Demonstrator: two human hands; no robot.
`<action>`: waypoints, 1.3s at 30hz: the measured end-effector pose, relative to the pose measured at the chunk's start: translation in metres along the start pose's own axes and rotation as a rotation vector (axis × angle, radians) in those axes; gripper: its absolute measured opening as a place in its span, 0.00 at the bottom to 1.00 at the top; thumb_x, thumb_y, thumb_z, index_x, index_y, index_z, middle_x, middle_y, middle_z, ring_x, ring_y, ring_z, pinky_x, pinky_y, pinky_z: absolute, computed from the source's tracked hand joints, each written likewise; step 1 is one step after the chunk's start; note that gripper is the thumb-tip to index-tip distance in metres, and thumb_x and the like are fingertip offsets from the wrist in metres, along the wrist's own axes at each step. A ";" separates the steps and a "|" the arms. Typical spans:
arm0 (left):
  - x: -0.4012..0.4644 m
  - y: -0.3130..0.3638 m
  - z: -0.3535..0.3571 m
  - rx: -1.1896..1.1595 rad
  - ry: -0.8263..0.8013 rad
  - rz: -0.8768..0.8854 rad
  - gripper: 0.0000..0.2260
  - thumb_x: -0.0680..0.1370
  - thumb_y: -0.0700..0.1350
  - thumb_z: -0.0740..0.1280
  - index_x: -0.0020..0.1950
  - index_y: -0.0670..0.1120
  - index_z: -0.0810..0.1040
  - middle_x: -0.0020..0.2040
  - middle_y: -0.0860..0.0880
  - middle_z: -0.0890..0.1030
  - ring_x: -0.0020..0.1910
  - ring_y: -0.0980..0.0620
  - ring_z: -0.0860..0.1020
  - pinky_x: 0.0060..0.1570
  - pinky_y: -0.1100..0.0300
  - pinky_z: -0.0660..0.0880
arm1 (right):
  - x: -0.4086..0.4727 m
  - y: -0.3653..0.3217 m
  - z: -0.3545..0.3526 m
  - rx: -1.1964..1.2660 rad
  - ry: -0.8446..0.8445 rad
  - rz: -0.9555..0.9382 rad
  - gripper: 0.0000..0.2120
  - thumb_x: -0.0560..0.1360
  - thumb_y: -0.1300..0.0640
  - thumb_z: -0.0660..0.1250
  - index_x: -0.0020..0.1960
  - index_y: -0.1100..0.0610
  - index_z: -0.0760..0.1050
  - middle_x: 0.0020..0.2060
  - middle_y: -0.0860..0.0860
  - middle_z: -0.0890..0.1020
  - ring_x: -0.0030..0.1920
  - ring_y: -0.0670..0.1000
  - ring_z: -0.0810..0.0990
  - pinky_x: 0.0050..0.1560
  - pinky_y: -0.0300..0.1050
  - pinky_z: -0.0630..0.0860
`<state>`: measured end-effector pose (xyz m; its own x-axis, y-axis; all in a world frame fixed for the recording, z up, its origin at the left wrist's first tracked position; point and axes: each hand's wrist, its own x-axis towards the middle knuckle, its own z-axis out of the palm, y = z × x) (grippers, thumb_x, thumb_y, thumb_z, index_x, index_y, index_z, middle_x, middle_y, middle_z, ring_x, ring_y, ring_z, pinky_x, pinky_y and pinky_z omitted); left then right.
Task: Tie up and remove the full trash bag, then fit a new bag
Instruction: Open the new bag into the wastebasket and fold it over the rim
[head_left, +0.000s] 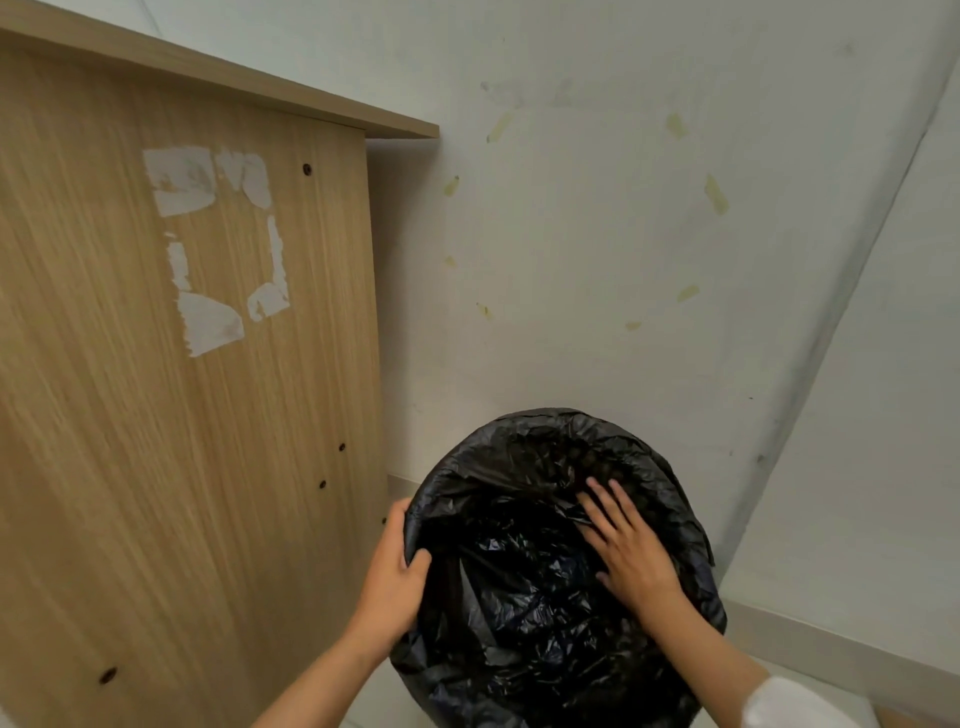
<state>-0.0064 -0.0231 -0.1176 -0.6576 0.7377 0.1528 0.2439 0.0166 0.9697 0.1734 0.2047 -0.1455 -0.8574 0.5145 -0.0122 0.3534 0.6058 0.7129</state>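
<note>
Two hands (395, 577) (631, 551) smooth crinkled glossy black bag (519, 597) over round rim

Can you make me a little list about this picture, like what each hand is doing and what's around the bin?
bag: black trash bag, folded over the bin's rim
left hand: left hand grips the bag's edge at the rim, thumb inside
right hand: right hand lies flat with straight fingers on the bag inside the bin
beside bin: wooden cabinet panel with torn white sticker scraps
behind bin: white wall with bits of old tape
</note>
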 end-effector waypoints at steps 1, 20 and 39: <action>0.001 0.000 0.000 -0.001 0.006 0.003 0.21 0.78 0.29 0.56 0.63 0.52 0.67 0.57 0.55 0.78 0.53 0.67 0.76 0.49 0.73 0.72 | 0.001 -0.003 -0.001 0.043 0.022 -0.001 0.33 0.79 0.39 0.53 0.78 0.52 0.48 0.78 0.59 0.41 0.74 0.64 0.31 0.72 0.66 0.30; 0.002 -0.002 0.004 0.032 0.031 0.041 0.22 0.76 0.28 0.57 0.61 0.53 0.68 0.54 0.55 0.79 0.54 0.62 0.77 0.58 0.60 0.73 | 0.014 -0.128 -0.038 1.380 -0.230 -0.022 0.19 0.80 0.50 0.55 0.71 0.43 0.66 0.69 0.50 0.69 0.71 0.53 0.67 0.71 0.48 0.63; 0.002 0.000 0.006 0.014 -0.029 0.044 0.21 0.78 0.32 0.57 0.61 0.56 0.69 0.52 0.58 0.79 0.54 0.61 0.78 0.55 0.62 0.73 | 0.043 -0.110 0.013 0.936 -0.699 -0.084 0.41 0.72 0.26 0.51 0.74 0.36 0.33 0.77 0.53 0.35 0.76 0.58 0.32 0.69 0.69 0.30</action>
<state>-0.0030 -0.0176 -0.1189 -0.6255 0.7569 0.1894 0.2820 -0.0071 0.9594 0.1025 0.1685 -0.2335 -0.6017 0.4970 -0.6252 0.6930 0.7140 -0.0994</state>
